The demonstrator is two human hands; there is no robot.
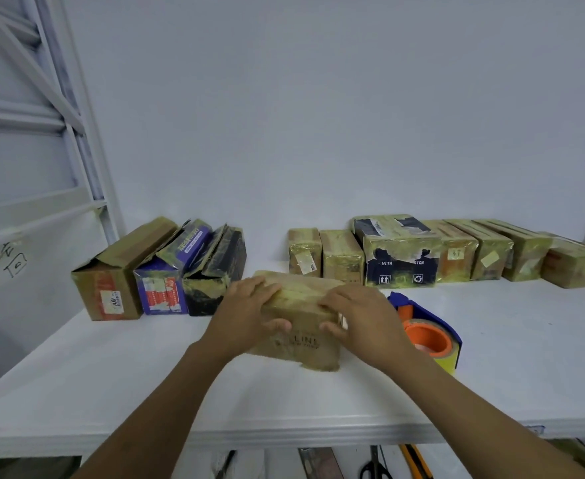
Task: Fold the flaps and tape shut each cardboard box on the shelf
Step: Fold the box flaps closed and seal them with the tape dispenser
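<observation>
Gripping a taped cardboard box [296, 316] at the front of the white shelf [111, 392].
The left hand [246, 305] and right hand [363, 316] clamp its two ends, curled over the top edge; a tape dispenser [429, 333] sits just beside the right hand.

Brown cardboard box [299, 344] lies closed at centre front — three open-flapped boxes [172, 267] back left, taped row [401, 257] back right

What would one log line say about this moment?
step: holding box | left hand: grips box top edge | right hand: grips box top edge | tape dispenser: on shelf, right of box
</observation>
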